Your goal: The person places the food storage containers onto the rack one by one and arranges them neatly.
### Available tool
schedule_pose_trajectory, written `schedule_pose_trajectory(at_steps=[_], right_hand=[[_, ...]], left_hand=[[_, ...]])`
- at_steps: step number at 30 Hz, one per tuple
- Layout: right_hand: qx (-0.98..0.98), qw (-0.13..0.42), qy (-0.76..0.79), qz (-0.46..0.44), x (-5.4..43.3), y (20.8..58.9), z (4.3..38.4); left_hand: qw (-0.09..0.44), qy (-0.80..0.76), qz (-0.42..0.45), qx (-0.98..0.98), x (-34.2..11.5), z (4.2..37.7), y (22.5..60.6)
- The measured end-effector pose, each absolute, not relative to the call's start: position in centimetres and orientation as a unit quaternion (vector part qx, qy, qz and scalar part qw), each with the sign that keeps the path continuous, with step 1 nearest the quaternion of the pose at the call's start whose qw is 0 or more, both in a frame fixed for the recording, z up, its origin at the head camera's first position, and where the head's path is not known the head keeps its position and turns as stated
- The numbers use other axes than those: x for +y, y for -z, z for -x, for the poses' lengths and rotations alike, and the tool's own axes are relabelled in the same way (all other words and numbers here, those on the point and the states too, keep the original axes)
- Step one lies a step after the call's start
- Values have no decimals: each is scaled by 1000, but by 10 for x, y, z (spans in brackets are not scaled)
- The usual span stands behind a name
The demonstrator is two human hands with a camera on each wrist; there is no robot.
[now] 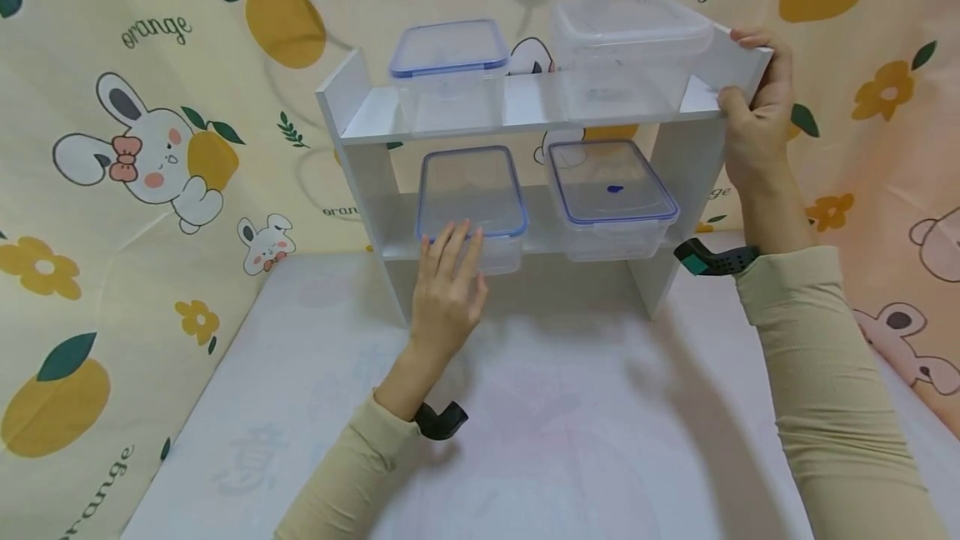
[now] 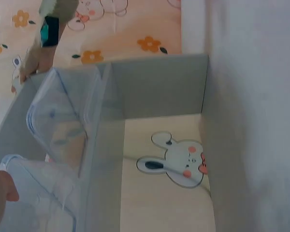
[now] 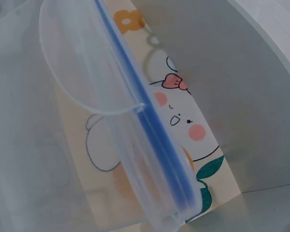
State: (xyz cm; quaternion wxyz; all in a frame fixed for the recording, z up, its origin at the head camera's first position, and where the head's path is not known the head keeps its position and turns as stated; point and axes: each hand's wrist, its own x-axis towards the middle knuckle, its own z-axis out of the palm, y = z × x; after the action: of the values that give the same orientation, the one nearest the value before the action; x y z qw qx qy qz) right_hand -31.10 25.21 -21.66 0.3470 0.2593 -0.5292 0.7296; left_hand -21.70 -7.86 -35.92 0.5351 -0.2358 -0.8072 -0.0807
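My left hand (image 1: 446, 290) has its fingers extended against the front edge of the left lower container (image 1: 472, 190), a clear plastic food box with a blue-edged lid. In the left wrist view, only a bit of that hand (image 2: 0, 198) shows at the edge, beside the box. At the upper right corner of the white two-tier shelf rack (image 1: 450, 137), my right hand (image 1: 761, 123) grips the side panel. Thumb and fingers lie on opposite faces of it. Close up in the right wrist view is a clear container with a blue seal (image 3: 157, 140); no hand shows there.
A second blue-edged container (image 1: 615, 190) sits lower right on the rack. Up top are a blue-lidded box (image 1: 450, 65) and a larger clear-lidded box (image 1: 630, 57). The rack stands on a white table (image 1: 525, 440), before a patterned cloth backdrop (image 1: 150, 273).
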Motion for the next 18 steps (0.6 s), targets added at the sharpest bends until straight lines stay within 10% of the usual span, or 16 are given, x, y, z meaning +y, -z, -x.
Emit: schedule_pose_trajectory(at_steps=[18], right_hand=[[-536, 339, -734, -242, 249, 216, 307]], left_hand=[[507, 112, 245, -818, -92, 232, 356]])
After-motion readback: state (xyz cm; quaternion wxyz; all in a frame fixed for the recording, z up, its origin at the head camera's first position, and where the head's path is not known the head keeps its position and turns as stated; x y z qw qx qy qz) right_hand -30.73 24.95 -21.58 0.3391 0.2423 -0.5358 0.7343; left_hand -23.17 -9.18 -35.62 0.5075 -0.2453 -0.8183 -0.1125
